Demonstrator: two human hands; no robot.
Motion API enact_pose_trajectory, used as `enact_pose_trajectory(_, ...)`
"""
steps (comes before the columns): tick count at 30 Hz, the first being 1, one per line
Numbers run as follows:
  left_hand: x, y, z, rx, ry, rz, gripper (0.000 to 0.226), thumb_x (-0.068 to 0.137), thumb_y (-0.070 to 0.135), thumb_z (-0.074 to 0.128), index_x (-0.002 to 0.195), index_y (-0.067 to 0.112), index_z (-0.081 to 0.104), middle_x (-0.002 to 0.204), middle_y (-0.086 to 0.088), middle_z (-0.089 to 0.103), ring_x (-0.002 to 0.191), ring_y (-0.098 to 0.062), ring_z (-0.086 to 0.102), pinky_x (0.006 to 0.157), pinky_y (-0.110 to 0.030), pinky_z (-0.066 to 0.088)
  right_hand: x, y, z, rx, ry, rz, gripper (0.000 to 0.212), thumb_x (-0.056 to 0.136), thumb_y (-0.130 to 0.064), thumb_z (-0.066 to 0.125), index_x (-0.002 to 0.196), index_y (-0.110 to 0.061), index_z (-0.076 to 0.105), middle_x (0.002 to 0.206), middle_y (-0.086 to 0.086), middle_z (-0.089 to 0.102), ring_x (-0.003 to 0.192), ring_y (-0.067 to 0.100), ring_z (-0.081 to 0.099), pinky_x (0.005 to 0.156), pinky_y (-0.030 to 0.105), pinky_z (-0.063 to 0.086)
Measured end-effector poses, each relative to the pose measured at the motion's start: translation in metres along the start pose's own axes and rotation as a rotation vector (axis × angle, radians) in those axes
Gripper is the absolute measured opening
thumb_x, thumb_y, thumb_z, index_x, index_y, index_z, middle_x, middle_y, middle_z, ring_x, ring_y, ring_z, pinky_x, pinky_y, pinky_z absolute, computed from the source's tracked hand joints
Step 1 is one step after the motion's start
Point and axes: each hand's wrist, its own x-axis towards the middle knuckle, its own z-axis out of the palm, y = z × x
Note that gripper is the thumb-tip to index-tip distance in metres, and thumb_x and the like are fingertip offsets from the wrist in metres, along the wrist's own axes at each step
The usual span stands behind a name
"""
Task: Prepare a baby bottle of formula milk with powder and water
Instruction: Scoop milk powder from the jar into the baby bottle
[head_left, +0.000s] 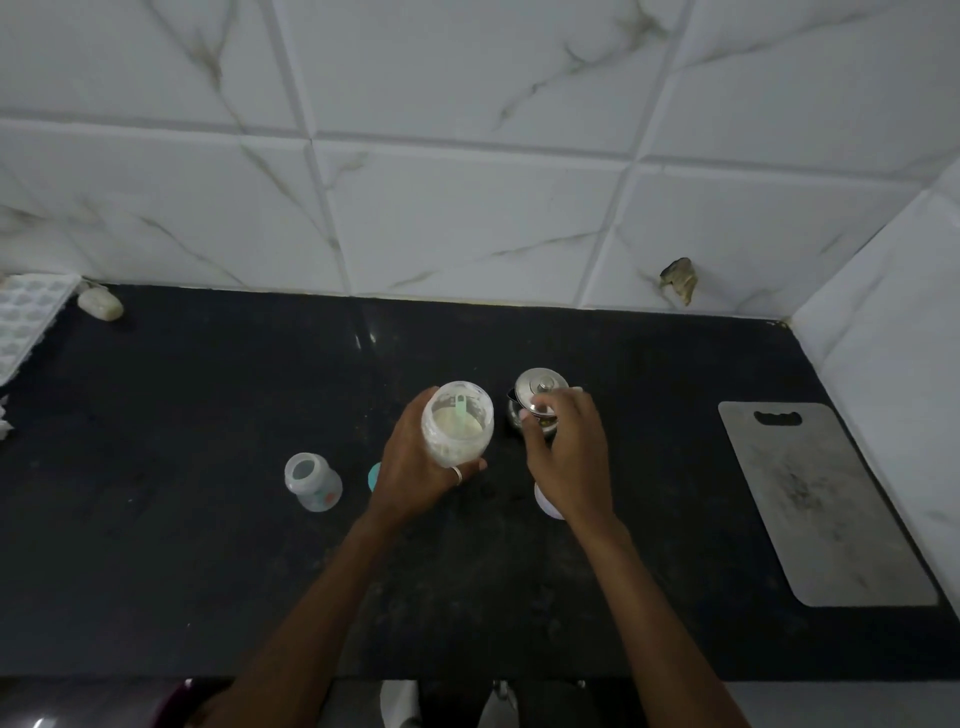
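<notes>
My left hand grips a clear powder jar, open at the top, with pale formula powder and a green scoop inside. An open baby bottle stands to the left on the black counter. My right hand hovers over a small steel pot with a lid, fingers loosely curled and apart; nothing shows in it. A white lid lies partly hidden under my right wrist. A teal cap peeks out behind my left hand.
A grey cutting board lies at the right near the side wall. An ice tray and a pale bar of soap sit at the back left. White tiled walls close the back and right.
</notes>
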Motion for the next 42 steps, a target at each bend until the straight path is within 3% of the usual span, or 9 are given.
enact_pose_trajectory(3,0.003,-0.003,0.004,0.022,-0.038,0.002,0.096,0.062,0.041,0.096,0.142,0.025,0.046,0.14,0.006,0.056,0.129,-0.013,0.056,0.106,-0.037,0.048,0.021,-0.027,-0.008,0.067,-0.113,-0.16,0.009,0.092,-0.015,0.07,0.101,-0.016,0.071,0.114,-0.005,0.055,0.106,0.007,0.056,0.09,0.012,0.043)
enact_pose_trajectory(9,0.009,-0.008,0.003,0.089,-0.068,-0.057,0.101,0.06,0.038,0.095,0.144,0.026,0.042,0.139,0.001,0.057,0.127,-0.018,0.056,0.107,-0.038,0.048,0.06,-0.065,0.003,-0.407,-0.638,-0.258,0.035,0.092,-0.015,0.07,0.126,-0.026,0.071,0.142,0.0,0.049,0.122,0.019,0.053,0.096,0.036,0.053)
enact_pose_trajectory(14,0.012,-0.01,0.001,0.116,-0.105,-0.055,0.105,0.063,0.035,0.095,0.15,0.023,0.037,0.147,-0.003,0.049,0.133,-0.02,0.049,0.107,-0.025,0.038,0.072,-0.071,0.025,-0.682,-0.788,-0.303,0.051,0.088,-0.012,0.076,0.136,-0.025,0.062,0.129,0.004,0.054,0.11,0.024,0.06,0.09,0.039,0.055)
enact_pose_trajectory(21,0.018,-0.007,-0.005,0.178,-0.151,0.015,0.105,0.064,0.039,0.093,0.151,0.024,0.036,0.147,0.001,0.046,0.133,-0.017,0.047,0.103,-0.015,0.032,0.073,-0.064,0.031,-0.788,-0.828,-0.283,0.042,0.094,-0.019,0.07,0.134,-0.016,0.06,0.129,0.007,0.052,0.117,0.025,0.055,0.09,0.039,0.053)
enact_pose_trajectory(25,0.023,-0.003,-0.008,0.185,-0.163,0.048,0.104,0.064,0.039,0.093,0.15,0.021,0.037,0.146,0.003,0.044,0.13,-0.01,0.043,0.107,-0.017,0.031,0.07,-0.058,0.023,-0.739,-0.706,-0.29,0.022,0.099,-0.008,0.05,0.116,-0.008,0.065,0.121,0.015,0.059,0.103,0.034,0.059,0.069,0.041,0.045)
enact_pose_trajectory(28,0.024,0.003,-0.009,0.172,-0.173,0.08,0.094,0.064,0.028,0.096,0.144,0.015,0.049,0.139,0.005,0.054,0.122,-0.001,0.053,0.108,-0.021,0.042,0.068,-0.062,0.011,-0.716,-0.681,-0.334,0.022,0.099,-0.005,0.047,0.111,-0.007,0.065,0.118,0.017,0.059,0.1,0.036,0.06,0.067,0.04,0.04)
enact_pose_trajectory(33,0.017,0.01,-0.018,0.071,-0.037,0.203,0.084,0.053,0.006,0.099,0.121,0.025,0.054,0.113,0.029,0.051,0.108,0.027,0.049,0.086,0.003,0.038,0.059,-0.069,-0.012,-0.636,-0.61,-0.396,0.024,0.095,-0.006,0.056,0.116,-0.012,0.067,0.118,0.009,0.056,0.097,0.024,0.053,0.07,0.036,0.047)
enact_pose_trajectory(36,0.017,0.007,-0.018,0.054,-0.006,0.272,0.086,0.057,0.008,0.098,0.126,0.033,0.053,0.114,0.033,0.056,0.11,0.017,0.056,0.089,-0.003,0.042,0.049,-0.07,-0.021,-0.625,-0.542,-0.46,0.034,0.087,-0.002,0.067,0.118,-0.015,0.068,0.114,0.003,0.055,0.097,0.017,0.052,0.068,0.034,0.055)
enact_pose_trajectory(42,0.022,0.001,-0.016,0.081,0.015,0.255,0.076,0.064,0.03,0.093,0.13,0.023,0.057,0.122,0.022,0.059,0.113,0.005,0.06,0.094,-0.017,0.05,0.038,-0.067,-0.017,-0.625,-0.439,-0.389,0.026,0.086,-0.004,0.071,0.107,-0.017,0.078,0.092,0.005,0.071,0.081,0.024,0.067,0.057,0.037,0.056)
